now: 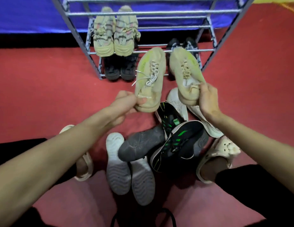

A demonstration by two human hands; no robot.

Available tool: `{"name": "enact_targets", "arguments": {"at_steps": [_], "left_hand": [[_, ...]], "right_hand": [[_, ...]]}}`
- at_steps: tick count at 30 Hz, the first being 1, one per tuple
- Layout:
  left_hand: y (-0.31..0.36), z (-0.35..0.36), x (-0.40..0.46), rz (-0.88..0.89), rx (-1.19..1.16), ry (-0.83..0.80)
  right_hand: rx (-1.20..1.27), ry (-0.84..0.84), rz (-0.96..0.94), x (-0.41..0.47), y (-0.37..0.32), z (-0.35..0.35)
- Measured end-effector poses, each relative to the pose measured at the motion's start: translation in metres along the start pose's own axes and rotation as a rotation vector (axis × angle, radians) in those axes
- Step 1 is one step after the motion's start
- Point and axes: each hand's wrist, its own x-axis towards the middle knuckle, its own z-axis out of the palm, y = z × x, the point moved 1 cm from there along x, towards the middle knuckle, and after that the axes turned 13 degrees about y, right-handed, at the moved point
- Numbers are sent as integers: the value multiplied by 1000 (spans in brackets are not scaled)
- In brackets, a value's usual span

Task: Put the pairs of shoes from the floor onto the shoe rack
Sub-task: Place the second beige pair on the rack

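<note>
Beige, both of the shoes being lifted: the left hand (126, 104) pinches the heel of one beige shoe (150, 79), and the right hand (208, 100) grips the heel of its partner (186, 74). Both hang toe-forward in the air, just in front of the metal shoe rack (152, 13). On the rack sit a striped tan pair (116, 35), a black pair (120, 67) below it and a dark pair (182, 45) to the right. On the red floor (44, 82) near the person's feet lies a heap: black shoes with green marks (177, 141), a grey sole (141, 143), white soles (128, 169) turned up.
</note>
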Motion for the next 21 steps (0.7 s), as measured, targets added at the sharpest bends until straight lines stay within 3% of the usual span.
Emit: {"name": "enact_targets", "arguments": {"at_steps": [8, 15, 21], "left_hand": [[56, 63, 23, 117, -43, 0], [100, 120, 94, 161, -63, 70], [118, 162, 155, 169, -62, 83]], "right_hand": [[63, -8, -7, 69, -2, -23], [30, 3, -87, 150, -4, 10], [33, 47, -18, 217, -8, 47]]}}
